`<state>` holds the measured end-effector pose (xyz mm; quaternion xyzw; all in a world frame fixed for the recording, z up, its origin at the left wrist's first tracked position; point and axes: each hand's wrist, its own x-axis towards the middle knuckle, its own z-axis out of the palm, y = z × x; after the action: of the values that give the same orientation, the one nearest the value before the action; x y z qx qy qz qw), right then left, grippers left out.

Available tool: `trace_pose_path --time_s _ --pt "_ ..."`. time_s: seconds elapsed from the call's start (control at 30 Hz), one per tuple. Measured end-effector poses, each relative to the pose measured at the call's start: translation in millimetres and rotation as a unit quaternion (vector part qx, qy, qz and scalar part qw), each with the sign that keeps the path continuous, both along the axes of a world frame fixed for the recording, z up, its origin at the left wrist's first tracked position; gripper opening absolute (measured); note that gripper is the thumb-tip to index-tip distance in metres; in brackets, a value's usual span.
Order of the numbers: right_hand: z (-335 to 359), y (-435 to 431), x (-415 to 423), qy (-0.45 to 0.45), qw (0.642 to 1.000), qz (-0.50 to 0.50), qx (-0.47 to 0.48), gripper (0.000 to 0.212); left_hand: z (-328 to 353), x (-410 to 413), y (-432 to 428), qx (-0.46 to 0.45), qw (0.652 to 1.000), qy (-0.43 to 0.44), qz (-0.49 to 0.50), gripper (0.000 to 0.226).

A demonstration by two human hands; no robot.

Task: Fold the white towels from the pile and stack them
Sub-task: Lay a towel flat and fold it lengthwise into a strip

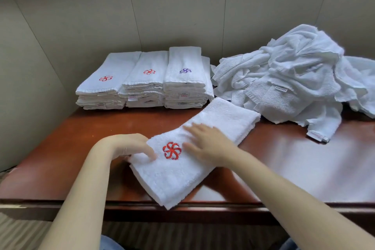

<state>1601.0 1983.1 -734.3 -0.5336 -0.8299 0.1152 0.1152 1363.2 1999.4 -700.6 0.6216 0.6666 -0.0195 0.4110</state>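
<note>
Both hands are resting on the folded towel [182,178], lower centre on the worktop [294,168]: left hand [129,146] fingers relaxed at its edge, right hand [205,144] fingers spread flat. Soft and floppy, it is likely needing support under both ends toward the stacks [146,81] beyond.

I note my white towel [182,178] with red pinwheel embroidery [171,150], white stacks [142,87] marked red, red and purple, white pile [294,79], reddish-brown table [284,168], grey-beige wall [81,26].

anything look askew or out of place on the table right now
The folded towel at the front lies diagonally, its near corner overhanging the table edge. The right stack is topped by a purple logo, while the other two show red ones.
</note>
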Motion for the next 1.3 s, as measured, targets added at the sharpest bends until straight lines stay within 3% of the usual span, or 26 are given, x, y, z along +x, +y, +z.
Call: trace_pose_path --time_s 0.13,0.3,0.43,0.57,0.77,0.87,0.97,1.07,1.13,1.17,1.2,1.3 --pt "-15.9 16.0 0.5 -0.059 0.996 -0.037 -0.057 0.057 -9.0 11.4 -6.9 0.09 0.993 -0.054 -0.046 0.041" --pt "-12.2 53.8 36.8 -0.087 0.978 -0.175 -0.073 0.068 -12.6 8.3 -12.7 0.086 0.994 -0.041 -0.06 0.048" --pt "-17.8 67.4 40.4 -0.072 0.969 -0.23 -0.057 0.068 -15.5 10.7 -16.4 0.1 0.993 -0.039 -0.046 0.047" --pt "-21.1 71.5 41.5 -0.048 0.971 -0.228 -0.051 0.062 -20.1 11.1 -12.5 0.079 0.996 -0.043 0.0 0.047" --pt "-18.4 71.6 64.9 0.024 0.954 -0.296 0.026 0.051 -10.6 -1.3 -9.6 -0.036 0.991 0.0 -0.132 0.051" --pt "-17.6 64.3 70.6 0.089 0.908 -0.403 0.076 0.052 -8.2 8.6 -9.8 -0.036 0.989 0.028 -0.143 0.042" --pt "-15.1 54.7 68.4 0.154 0.853 -0.498 0.012 0.068 -12.0 28.0 -0.8 0.061 0.995 -0.065 -0.05 0.047" --pt "-13.8 50.3 63.3 0.192 0.848 -0.494 -0.026 0.072 -12.0 59.3 9.2 0.136 0.979 -0.149 0.008 0.035" --pt "-11.0 48.1 59.5 0.263 0.844 -0.467 -0.023 0.069 -11.2 79.7 14.2 0.116 0.969 -0.214 0.033 0.024" --pt "-8.6 46.2 58.0 0.328 0.825 -0.459 -0.023 0.068 -10.8 87.4 15.8 0.093 0.964 -0.245 0.051 0.021" --pt "-6.6 44.2 57.5 0.416 0.789 -0.451 -0.025 0.069 -10.4 93.8 17.0 0.069 0.958 -0.271 0.067 0.022" --pt "1.0 37.6 63.4 0.664 0.613 -0.421 -0.079 0.065 -10.5 106.2 17.9 0.025 0.939 -0.321 0.116 0.036"
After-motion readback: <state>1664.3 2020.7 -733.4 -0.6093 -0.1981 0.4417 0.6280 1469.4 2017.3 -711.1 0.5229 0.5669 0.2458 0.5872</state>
